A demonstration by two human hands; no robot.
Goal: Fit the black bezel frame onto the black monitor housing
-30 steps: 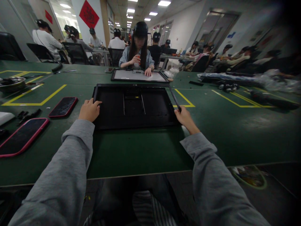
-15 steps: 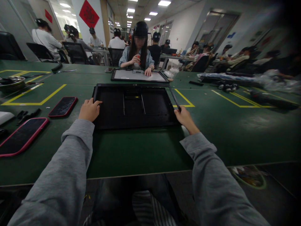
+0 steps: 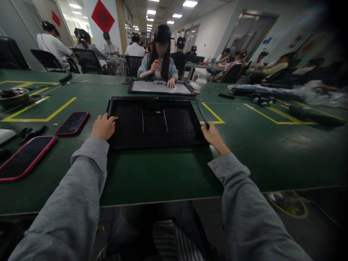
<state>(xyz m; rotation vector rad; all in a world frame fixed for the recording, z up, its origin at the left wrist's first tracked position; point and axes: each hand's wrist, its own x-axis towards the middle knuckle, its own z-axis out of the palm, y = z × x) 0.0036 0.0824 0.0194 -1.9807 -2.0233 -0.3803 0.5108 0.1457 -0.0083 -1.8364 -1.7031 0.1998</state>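
Room: big office hall w/ ceiling lights, people seated at far tables.
Worktop: green, yellow tape boxes on it.
Black frame: flat, mid-worktop, near the front edge, open side up.
L hand: on frame's near-left corner, fingers bent over the rim; can't tell if it grips.
R hand: at frame's near-right corner, closed on near end of thin black strip, which runs along the frame's right edge.
Left side: red-case phone & pink-case phone, face up, apart from frame.
Far edge: co-worker w/ one hand on white panel, just beyond frame.
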